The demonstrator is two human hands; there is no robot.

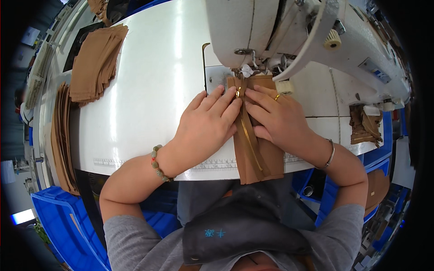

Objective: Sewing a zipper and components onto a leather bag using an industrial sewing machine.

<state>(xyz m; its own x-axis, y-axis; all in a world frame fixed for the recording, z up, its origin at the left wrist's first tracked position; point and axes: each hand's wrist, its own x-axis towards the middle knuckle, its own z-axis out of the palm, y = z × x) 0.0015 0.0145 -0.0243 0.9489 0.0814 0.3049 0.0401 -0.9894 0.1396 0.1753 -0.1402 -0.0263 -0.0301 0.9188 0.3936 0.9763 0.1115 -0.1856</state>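
Observation:
A brown fabric panel point(271, 160) with a brass zipper point(247, 135) on brown tape lies lengthwise under the presser foot of the white sewing machine point(224, 27), overhanging the table's front edge. My left hand point(205, 122) rests on the zipper's left side, fingertips near the gold zipper pull point(238, 93), just in front of the foot. My right hand point(278, 117) lies on the panel and the zipper's right side, fingers spread and slightly bent. Both hands have their fingers laid on the work. The needle is too small to make out.
Stacks of brown fabric pieces lie on the white table point(149, 90) at the back left point(95, 65) and left edge point(63, 135). A crumpled brown bundle point(364, 122) sits at the right. Blue bins point(58, 217) stand below the table on both sides.

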